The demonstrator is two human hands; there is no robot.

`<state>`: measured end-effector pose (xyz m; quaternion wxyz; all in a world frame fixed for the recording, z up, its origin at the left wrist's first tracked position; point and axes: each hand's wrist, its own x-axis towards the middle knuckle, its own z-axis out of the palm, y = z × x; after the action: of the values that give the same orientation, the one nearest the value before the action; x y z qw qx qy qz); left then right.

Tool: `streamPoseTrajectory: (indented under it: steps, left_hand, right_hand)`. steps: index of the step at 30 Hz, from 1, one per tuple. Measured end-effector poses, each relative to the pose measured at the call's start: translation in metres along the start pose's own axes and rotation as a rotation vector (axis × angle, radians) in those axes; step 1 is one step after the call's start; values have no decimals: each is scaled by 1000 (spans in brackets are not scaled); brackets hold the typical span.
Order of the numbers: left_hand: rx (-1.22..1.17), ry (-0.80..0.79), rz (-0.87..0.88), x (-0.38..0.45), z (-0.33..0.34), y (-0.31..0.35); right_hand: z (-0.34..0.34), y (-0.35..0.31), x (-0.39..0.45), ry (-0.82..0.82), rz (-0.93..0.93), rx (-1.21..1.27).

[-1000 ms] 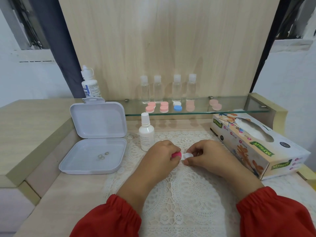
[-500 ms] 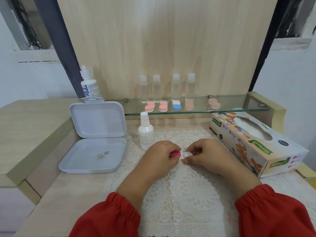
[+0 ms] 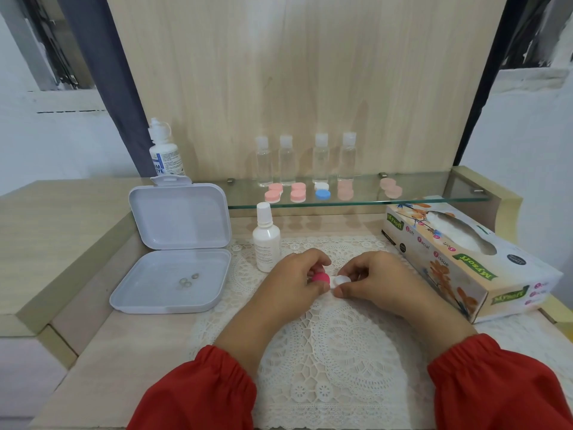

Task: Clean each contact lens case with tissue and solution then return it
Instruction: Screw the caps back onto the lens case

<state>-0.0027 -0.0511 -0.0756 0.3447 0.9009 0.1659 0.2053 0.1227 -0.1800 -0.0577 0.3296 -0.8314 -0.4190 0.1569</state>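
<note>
Holding the contact lens case [image 3: 329, 279] between both hands at the centre of the frame, I keep it just above the lace mat [image 3: 338, 342]. My left hand [image 3: 288, 282] pinches the pink cap end [image 3: 320, 278] with curled fingers and thumb, while my right hand [image 3: 376, 279] pinches the white cap end [image 3: 341, 279], thumb underneath and fingers folded over the top (the case sits right in the gap where my fingertips meet). Just above my left hand stands the white solution bottle [image 3: 265, 242], upright at the mat's far edge. The tissue box [image 3: 465, 259] lies at the right of the frame. At the left an open white box [image 3: 176, 246] holds a few small beads. More lens cases [image 3: 322, 191] sit on the glass shelf [image 3: 434, 189] above centre, before four clear bottles.
</note>
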Motion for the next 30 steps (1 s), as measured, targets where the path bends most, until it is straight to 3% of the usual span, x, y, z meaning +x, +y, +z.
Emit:
streamPoseTrajectory:
  steps: [6,11,20,24,30]
  left_hand:
    - [-78,-45,-13,-1,-1,0]
    - [65,-4,-11,1,1,2]
    - [-39,-26,-19,1,-2,0]
    - [149,-34,-10,4,1,-2]
    - [221,-111,65,9,2,-4]
  right_hand:
    - [0,-1,1,1,-6,-5]
    - [0,-1,0,0,-6,6]
    - [-1,-2,-1,-5,4,0]
    - [-1,-1,-2,-8,-4,14]
    - [-1,-1,0,-10,-9,26]
